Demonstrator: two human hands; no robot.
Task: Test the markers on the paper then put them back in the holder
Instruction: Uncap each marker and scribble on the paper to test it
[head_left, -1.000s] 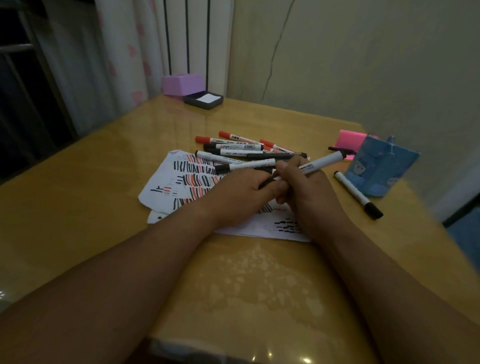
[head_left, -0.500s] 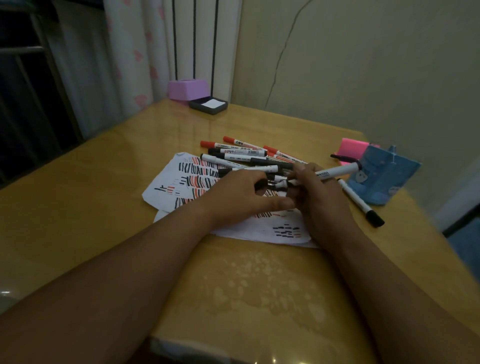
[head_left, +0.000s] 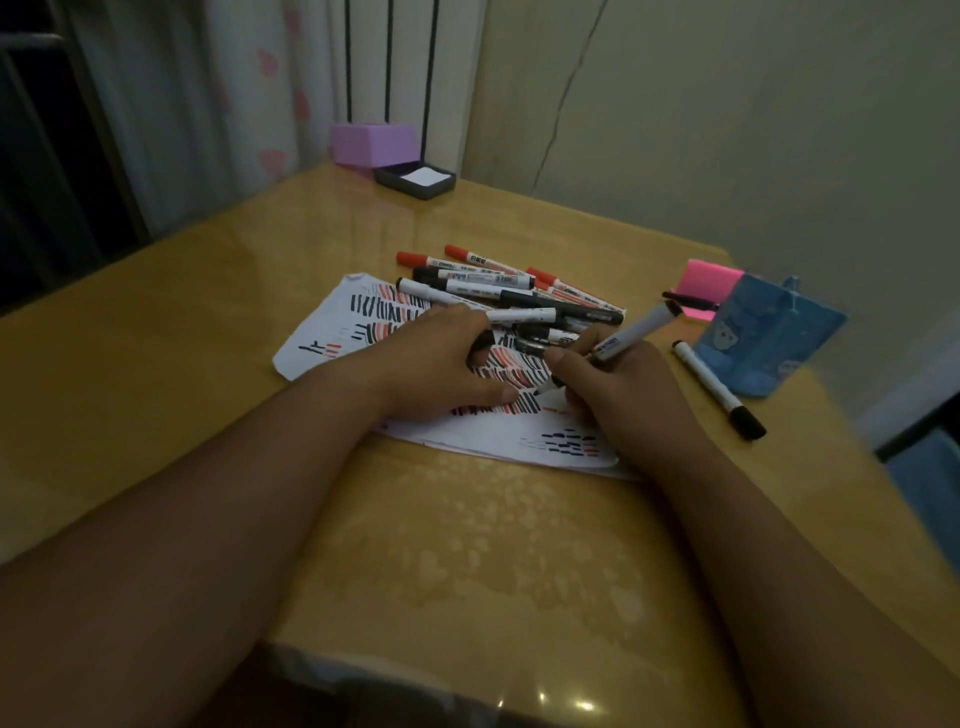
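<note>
We are gripping a white-barrelled marker (head_left: 631, 332) in our right hand (head_left: 618, 400), fingers curled round its lower part. Its long axis is slanting steeply, the tip pointing down and toward our left at the paper (head_left: 322, 343), the black rear end pointing up and away toward the blue holder (head_left: 769, 338). The barrel is showing dark print along its side; whether the tip is touching the sheet we cannot tell. Our left hand (head_left: 441, 364) is resting on the paper just beside the right, thumb stretched toward the tip, fingers curled and pinching what looks like a small black cap (head_left: 484, 342). The paper is lying on the wooden table (head_left: 156, 364), covered in short black and red strokes. Past our hands a pile of markers (head_left: 498, 283) with red and black caps is lying partly on the sheet's far edge. A lone black-capped marker (head_left: 717, 387) is lying flat just beside the holder, cap toward us. Pink sticky notes (head_left: 709, 280) are sitting behind the holder, and a purple box (head_left: 374, 143) and a dark tray (head_left: 415, 179) are standing at the far corner.
</note>
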